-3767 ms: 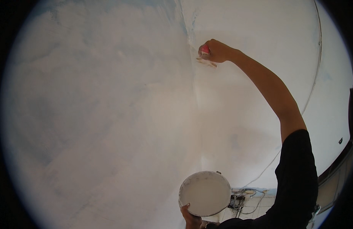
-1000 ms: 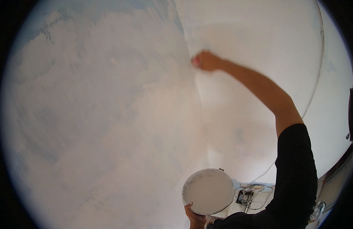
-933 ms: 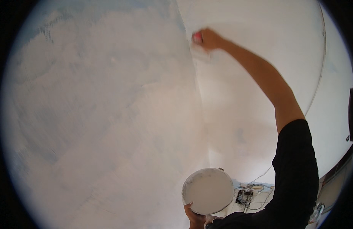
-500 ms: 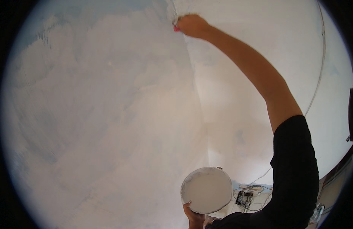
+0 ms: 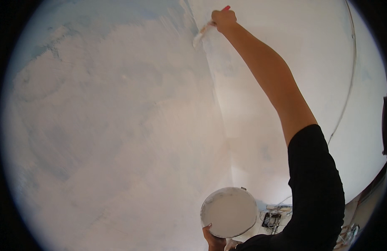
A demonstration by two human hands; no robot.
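Note:
High up, my right hand (image 5: 225, 20) is closed around a paintbrush (image 5: 206, 29). Its red handle end pokes out above the fist, and its whitened bristles touch the wall close to the corner line (image 5: 209, 69). Low in the picture my left hand (image 5: 214, 240) grips a round bucket (image 5: 202, 206) at the rim, thumb over the edge. Off-white paint (image 5: 229, 212) shows inside the bucket. The left wall (image 5: 118, 125) carries streaky pale paint, with bluish patches toward the top.
A thin cable (image 5: 353, 62) runs down the white right wall (image 5: 264, 83). Below, beyond the bucket, a dark box (image 5: 270, 220) sits among tangled wires. A dark object (image 5: 386, 125) stands at the far right edge.
My right hand has moved up and slightly right and turned, so more of the paintbrush shows, its bristles now pointing down-left. The bucket has shifted slightly down and right.

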